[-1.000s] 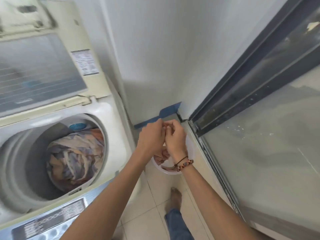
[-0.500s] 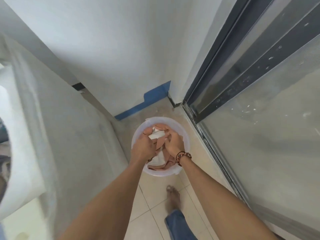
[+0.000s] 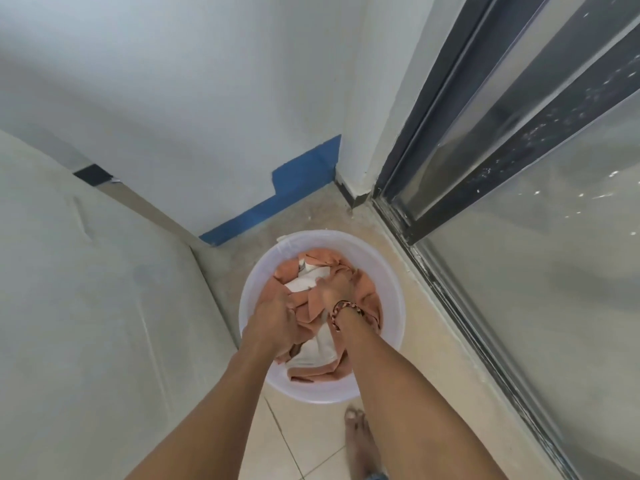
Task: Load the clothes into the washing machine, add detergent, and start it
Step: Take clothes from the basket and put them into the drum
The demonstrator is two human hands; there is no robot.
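Observation:
A white plastic bucket (image 3: 391,292) stands on the floor in the corner, holding salmon-and-white clothes (image 3: 308,282). Both my hands reach down into it. My left hand (image 3: 277,318) grips a fold of the salmon cloth at the bucket's left side. My right hand (image 3: 337,289), with a braided bracelet at the wrist, has its fingers buried in the cloth near the middle and looks blurred. The washing machine's grey side panel (image 3: 86,306) fills the left of the view; its drum is out of sight.
A white wall with a blue painted strip (image 3: 298,183) runs behind the bucket. A sliding glass door with a dark metal frame (image 3: 467,188) closes off the right. My bare foot (image 3: 358,438) stands on the beige tiles just in front of the bucket.
My view has swung from the washer drum down to the bucket. Both hands dropped from chest height into the bucket and took hold of the clothes.

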